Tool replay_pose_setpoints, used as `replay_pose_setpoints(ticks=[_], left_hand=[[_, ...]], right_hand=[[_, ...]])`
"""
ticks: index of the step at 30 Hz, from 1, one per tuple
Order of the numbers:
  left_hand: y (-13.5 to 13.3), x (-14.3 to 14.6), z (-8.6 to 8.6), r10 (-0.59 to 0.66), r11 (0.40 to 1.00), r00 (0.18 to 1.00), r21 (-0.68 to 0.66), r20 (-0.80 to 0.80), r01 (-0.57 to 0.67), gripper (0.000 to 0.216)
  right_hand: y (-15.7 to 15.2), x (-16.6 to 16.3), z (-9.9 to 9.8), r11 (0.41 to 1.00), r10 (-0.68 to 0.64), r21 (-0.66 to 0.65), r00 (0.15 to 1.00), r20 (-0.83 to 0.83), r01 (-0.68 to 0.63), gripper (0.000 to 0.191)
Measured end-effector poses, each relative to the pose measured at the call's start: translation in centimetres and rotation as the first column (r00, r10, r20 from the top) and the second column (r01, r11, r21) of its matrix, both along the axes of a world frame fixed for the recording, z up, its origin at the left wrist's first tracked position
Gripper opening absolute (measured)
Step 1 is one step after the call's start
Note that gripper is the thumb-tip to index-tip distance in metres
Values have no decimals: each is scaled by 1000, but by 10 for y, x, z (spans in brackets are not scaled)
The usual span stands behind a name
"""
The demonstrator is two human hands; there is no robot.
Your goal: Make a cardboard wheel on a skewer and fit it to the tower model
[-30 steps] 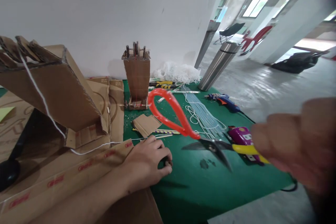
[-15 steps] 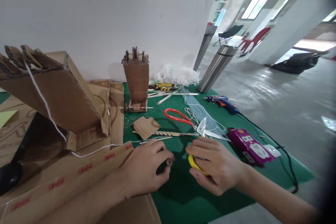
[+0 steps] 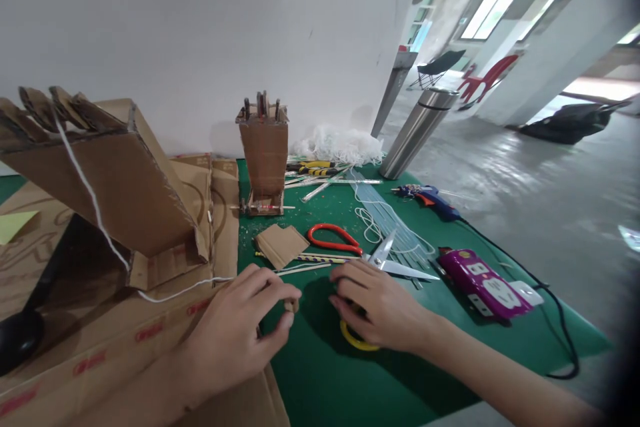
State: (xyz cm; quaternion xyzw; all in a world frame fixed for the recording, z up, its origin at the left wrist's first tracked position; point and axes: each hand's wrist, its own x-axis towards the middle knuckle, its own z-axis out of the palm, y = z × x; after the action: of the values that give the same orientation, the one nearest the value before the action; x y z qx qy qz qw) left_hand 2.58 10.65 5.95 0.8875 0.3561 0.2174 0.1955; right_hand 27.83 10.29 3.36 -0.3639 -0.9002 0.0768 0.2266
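Left hand pinches a small brown piece — right hand curls over the scissors' yellow handle, grip unclear

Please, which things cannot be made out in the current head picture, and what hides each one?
In the head view:
Yellow scissors handle: partly covered by the right hand, so its grip is unclear.
Small brown piece: partly covered by the left hand; full shape hidden.
White string: its course disappears behind the left hand.
Large cardboard structure: cut off by the left edge.
Purple power strip: any small markings are too blurred to read.
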Motion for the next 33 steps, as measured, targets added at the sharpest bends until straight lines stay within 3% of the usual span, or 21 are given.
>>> replay_pose_setpoints(ticks=[3, 6, 12, 15, 21, 25, 33], left_hand=[[1, 0, -2, 58, 998, 998, 14, 38, -58, 25], [2, -1, -2, 172, 985, 981, -22, 95, -170, 25], [8, -5, -2, 359, 926, 917, -188, 171, -328, 21], [10, -5, -3, 381, 913, 907, -229, 179, -339, 20], [9, -3, -4, 374, 922, 913, -175, 165, -346, 24], [10, -1, -4, 383, 918, 913, -164, 140, -360, 23], [10, -1, -5, 364, 920, 923, -200, 125, -336, 22]], right_hand=[[18, -16, 4, 995, -95, -17, 983, 156, 99, 13], [35, -32, 8, 995, -71, -40, 953, 294, 86, 12], [47, -43, 7, 994, -36, -83, 943, 330, 67, 9], [45, -36, 7, 991, -34, -115, 957, 287, 69, 15], [34, -24, 19, 957, -48, -286, 999, -10, 43, 18], [30, -24, 23, 975, 24, -217, 989, -143, -55, 24], [29, -29, 19, 993, 53, -103, 994, -93, -62, 26]])
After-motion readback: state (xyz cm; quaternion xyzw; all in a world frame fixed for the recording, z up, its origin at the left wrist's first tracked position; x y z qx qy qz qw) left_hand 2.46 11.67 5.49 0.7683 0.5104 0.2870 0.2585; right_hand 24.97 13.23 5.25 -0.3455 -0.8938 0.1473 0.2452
